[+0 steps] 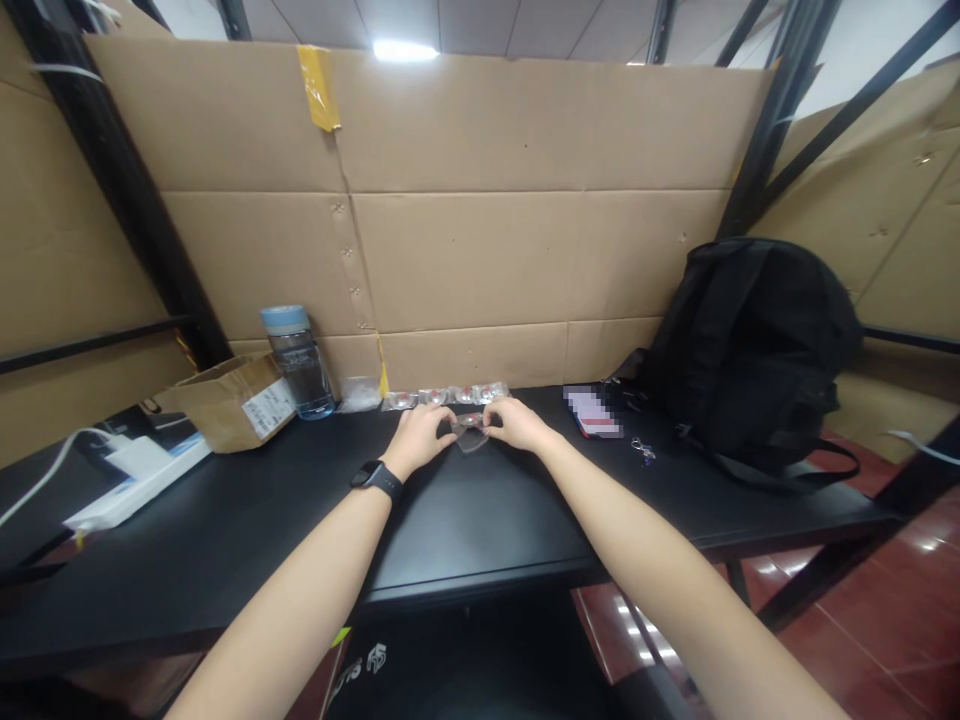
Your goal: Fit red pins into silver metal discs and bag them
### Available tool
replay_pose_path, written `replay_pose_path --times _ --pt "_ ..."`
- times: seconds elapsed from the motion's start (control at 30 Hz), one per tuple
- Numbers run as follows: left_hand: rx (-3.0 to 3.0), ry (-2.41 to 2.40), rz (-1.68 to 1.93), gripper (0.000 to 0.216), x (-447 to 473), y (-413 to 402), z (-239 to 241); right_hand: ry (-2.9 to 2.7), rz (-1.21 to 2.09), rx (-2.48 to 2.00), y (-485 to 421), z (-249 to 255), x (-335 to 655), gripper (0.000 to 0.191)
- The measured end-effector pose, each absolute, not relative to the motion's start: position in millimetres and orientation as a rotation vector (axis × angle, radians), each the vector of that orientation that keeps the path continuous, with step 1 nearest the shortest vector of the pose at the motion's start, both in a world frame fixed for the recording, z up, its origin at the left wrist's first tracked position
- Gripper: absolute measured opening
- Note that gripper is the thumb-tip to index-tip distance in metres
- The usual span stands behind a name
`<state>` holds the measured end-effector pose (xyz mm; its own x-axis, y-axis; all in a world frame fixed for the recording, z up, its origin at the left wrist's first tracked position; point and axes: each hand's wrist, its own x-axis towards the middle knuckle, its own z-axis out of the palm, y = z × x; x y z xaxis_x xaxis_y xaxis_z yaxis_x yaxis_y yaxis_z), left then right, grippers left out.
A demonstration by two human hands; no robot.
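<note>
The small clear plastic packet [472, 440] is near the back edge of the black bench [480, 530], about midway along it, between two pinched hands; whether its underside touches the surface I cannot tell. The left hand [421, 438] has its grip closed down to thumb and fingertip at the packet's left side, and the right hand [517, 425] pinches the opposite side the same way. The packet looks light, with thin film that should bend easily, feel slick and crinkle under pressure; a reddish spot shows near its upper part, but the contents are too small to make out, so they may be stiffer or more fragile than the film. The side margins seem the best hold, with light fingertip pressure that spares the middle. Just beyond, along the bench's back edge, runs a row of similar clear packets [435, 397], with a flatter plastic bag [360, 394] to their left. Toward the left end of the bench are a blue-lidded water bottle [301, 365], a cardboard box [225, 415] and a white power strip [139, 490]; toward the right end are a pixelated flat item [595, 412], a small metallic trinket [643, 451] and a black backpack [757, 350].
</note>
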<state>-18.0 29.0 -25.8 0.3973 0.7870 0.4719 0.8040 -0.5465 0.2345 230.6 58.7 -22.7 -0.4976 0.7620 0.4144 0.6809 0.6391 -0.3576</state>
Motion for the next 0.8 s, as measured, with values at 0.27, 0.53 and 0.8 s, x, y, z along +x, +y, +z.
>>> replay_pose_path --times 0.27,0.53,0.8 --pt "-2.543 -1.631 -0.955 0.014 -8.1 23.6 -15.9 -2.217 0.327 -1.168 54.9 -7.9 239.1 0.004" --pt "-2.547 -1.857 -1.016 0.018 -6.1 19.0 -11.8 -2.18 0.488 -1.254 61.8 -16.7 239.1 0.009" --pt "-2.609 -1.878 -0.991 0.018 -5.3 19.6 -13.5 -2.196 0.541 -1.153 61.5 -18.8 235.7 0.014"
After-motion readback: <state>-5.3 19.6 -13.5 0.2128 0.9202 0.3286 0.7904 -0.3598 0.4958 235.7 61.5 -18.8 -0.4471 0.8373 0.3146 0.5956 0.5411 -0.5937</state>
